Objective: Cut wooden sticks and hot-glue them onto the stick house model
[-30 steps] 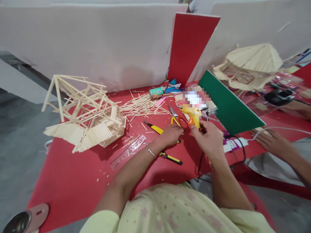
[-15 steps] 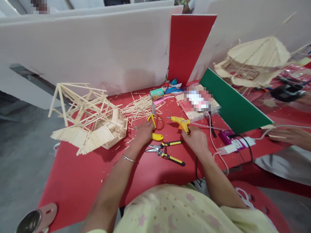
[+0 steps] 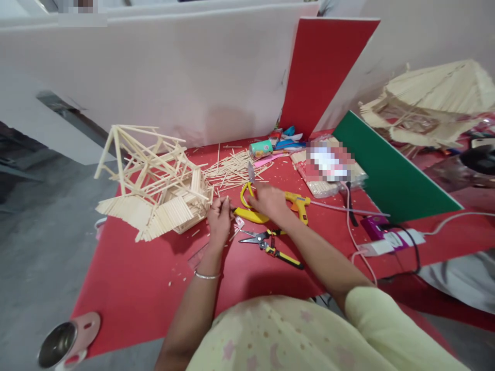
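My left hand [image 3: 219, 219] is closed in a pinch beside the stick model; whatever is between its fingertips is too small to make out. My right hand [image 3: 273, 202] is closed at the handles of the scissors [image 3: 247, 195], covering the red loop while the yellow one shows. Just below lies a yellow utility knife [image 3: 251, 215]. Black-and-yellow cutting pliers [image 3: 266, 242] rest open nearer me. The yellow hot glue gun [image 3: 297, 202] lies behind my right wrist. A clear ruler [image 3: 198, 256] is partly hidden by my left forearm.
The wooden stick model [image 3: 154, 180] stands at left, with loose sticks [image 3: 232, 167] behind my hands. A green can [image 3: 261, 149], stick pack [image 3: 319, 189], green board [image 3: 402, 175] and power strip [image 3: 390, 242] with cables lie around. A metal cup [image 3: 58, 344] is at the front left.
My right hand has let go of the glue gun and moved left to the scissors. My left hand has left the scissors and is now by the model. The view has shifted slightly.
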### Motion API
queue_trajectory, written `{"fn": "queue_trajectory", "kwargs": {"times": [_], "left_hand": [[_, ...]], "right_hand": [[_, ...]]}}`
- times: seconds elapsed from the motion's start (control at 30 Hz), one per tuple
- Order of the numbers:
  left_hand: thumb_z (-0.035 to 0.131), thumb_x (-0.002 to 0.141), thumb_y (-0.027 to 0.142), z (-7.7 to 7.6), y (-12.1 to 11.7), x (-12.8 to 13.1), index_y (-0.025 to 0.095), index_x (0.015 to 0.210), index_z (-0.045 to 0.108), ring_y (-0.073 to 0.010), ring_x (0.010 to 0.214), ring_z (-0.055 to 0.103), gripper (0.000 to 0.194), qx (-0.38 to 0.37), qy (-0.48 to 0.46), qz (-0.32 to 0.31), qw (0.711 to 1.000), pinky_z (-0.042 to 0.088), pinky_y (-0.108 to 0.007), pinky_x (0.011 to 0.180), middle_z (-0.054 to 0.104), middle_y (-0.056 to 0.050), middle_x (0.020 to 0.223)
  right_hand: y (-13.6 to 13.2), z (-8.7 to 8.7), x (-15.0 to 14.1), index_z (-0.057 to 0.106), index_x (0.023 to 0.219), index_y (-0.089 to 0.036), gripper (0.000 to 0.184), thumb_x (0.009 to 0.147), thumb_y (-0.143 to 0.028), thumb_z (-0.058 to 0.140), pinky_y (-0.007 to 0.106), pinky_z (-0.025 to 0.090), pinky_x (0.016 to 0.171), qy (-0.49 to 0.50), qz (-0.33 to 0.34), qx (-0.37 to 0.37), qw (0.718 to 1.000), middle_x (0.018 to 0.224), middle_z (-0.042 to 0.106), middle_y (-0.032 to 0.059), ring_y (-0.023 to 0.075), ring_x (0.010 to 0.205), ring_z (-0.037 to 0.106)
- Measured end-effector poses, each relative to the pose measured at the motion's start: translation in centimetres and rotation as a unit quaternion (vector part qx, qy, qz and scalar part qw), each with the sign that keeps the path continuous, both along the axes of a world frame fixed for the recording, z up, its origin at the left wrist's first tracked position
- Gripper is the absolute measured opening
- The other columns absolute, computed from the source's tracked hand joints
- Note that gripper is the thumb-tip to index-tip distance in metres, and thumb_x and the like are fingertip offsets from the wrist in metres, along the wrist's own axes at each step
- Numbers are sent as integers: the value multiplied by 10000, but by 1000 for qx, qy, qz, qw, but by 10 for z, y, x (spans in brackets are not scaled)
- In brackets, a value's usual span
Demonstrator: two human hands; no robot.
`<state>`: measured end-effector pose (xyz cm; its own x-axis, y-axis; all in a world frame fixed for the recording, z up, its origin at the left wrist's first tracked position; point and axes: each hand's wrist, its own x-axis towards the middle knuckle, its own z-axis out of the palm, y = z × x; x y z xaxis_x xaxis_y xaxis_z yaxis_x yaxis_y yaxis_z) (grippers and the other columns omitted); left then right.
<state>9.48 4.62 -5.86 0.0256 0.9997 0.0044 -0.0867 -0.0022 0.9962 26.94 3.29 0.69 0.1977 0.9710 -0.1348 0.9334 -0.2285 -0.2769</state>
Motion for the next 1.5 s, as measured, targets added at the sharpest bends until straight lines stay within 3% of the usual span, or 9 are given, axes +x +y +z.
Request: {"fn": "queue_trajectory", "kwargs": {"times": [0.13, 0.27, 0.4, 0.47, 0.57, 0.73, 0.87, 1.07, 1.5], "left_hand": [[647, 905, 481, 13, -6, -4, 176, 989, 644, -58, 482, 479, 316, 9, -49, -28, 998, 432, -184, 489, 636, 16, 733], [668, 889, 500, 25, -16, 0, 177, 1021, 630, -70, 491, 527, 351, 4, -91, -59, 994, 488, -206, 512, 672, 0, 753], [696, 865, 505, 34, -23, -1, 170, 965, 643, -87, 519, 556, 354, -33, -104, -59, 992, 483, -205, 483, 677, -16, 754], [696, 871, 487, 37, -28, -5, 168, 962, 650, -87, 536, 560, 335, -46, -100, -56, 992, 472, -198, 479, 682, -25, 776], [666, 900, 468, 40, -39, -14, 173, 969, 655, -99, 573, 569, 303, -49, -97, -68, 992, 479, -206, 496, 669, -24, 790], [586, 963, 413, 36, -56, -27, 184, 997, 683, -123, 663, 599, 252, -3, 1, -70, 998, 510, -238, 621, 665, -25, 816], [575, 965, 360, 30, -62, -34, 190, 984, 683, -145, 733, 627, 201, 51, 60, -60, 995, 502, -260, 687, 695, -40, 900], [550, 967, 325, 38, -71, -41, 178, 856, 658, -155, 650, 600, 214, 53, 122, -70, 989, 460, -265, 649, 651, -8, 700], [609, 908, 304, 38, -75, -51, 193, 733, 676, -146, 573, 573, 218, 39, 113, -34, 992, 426, -249, 585, 642, -1, 642]], "right_hand": [[39, -10, -11, 488, 1398, -92, 652, 830, -338, 692, 383, 493, 889, 20, -12, -29, 999, 1151, 709, 231, 320, 1076, 677], [41, -12, 10, 531, 1346, -118, 585, 829, -355, 664, 311, 510, 801, 67, -12, -26, 997, 1110, 733, 160, 270, 991, 702], [11, -2, 34, 459, 1438, -183, 559, 923, -386, 539, 264, 515, 752, 134, 5, -1, 991, 1080, 742, 61, 180, 881, 698], [-16, 3, 39, 388, 1506, -201, 722, 868, -417, 649, 307, 523, 822, 206, 18, 63, 976, 1122, 728, 65, 203, 939, 688], [-61, 6, 35, 438, 1468, -228, 823, 751, -437, 784, 368, 536, 837, 229, 41, 71, 970, 1124, 707, 77, 241, 933, 675], [-104, -3, 13, 568, 1306, -223, 598, 787, -446, 763, 399, 523, 874, 214, 130, 47, 967, 1138, 668, 102, 260, 990, 641], [-106, -7, 1, 568, 1345, -239, 553, 869, -489, 695, 410, 508, 896, 175, 183, 48, 966, 1153, 657, 118, 279, 1045, 628], [-101, -1, -10, 542, 1391, -279, 566, 905, -553, 639, 372, 503, 813, 138, 185, 14, 973, 1176, 665, 99, 262, 975, 659], [-100, -4, -18, 555, 1384, -250, 590, 914, -604, 611, 374, 510, 890, 118, 224, -5, 967, 1226, 677, 123, 279, 1072, 677]]}}
